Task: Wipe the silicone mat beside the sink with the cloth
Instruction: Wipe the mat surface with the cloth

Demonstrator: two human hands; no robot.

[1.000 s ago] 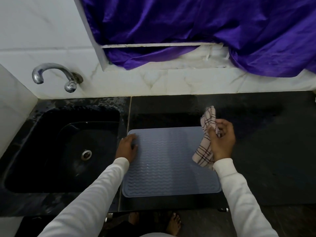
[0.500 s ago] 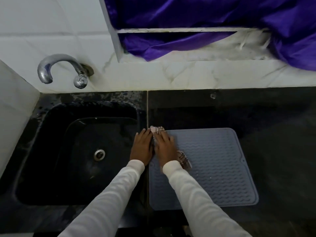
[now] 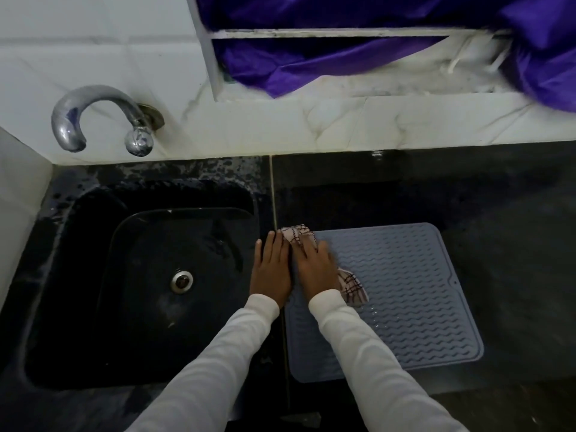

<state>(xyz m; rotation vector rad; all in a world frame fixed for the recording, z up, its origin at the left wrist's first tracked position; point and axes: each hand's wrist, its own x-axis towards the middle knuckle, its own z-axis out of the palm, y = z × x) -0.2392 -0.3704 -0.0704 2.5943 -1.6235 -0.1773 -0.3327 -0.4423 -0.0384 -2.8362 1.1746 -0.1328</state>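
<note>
Now the right hand [image 3: 314,265], which held the cloth [image 3: 352,286] aloft a second ago, presses it flat on the silicone mat's [image 3: 405,291] sink-side corner; left hand [image 3: 270,269], fingers straight, apparently steadies that edge. Wiping has begun.

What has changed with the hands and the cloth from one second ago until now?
The right hand brought the cloth from above the mat's right edge down to its far left corner and now presses it flat. The left hand stayed at the mat's left edge.
</note>
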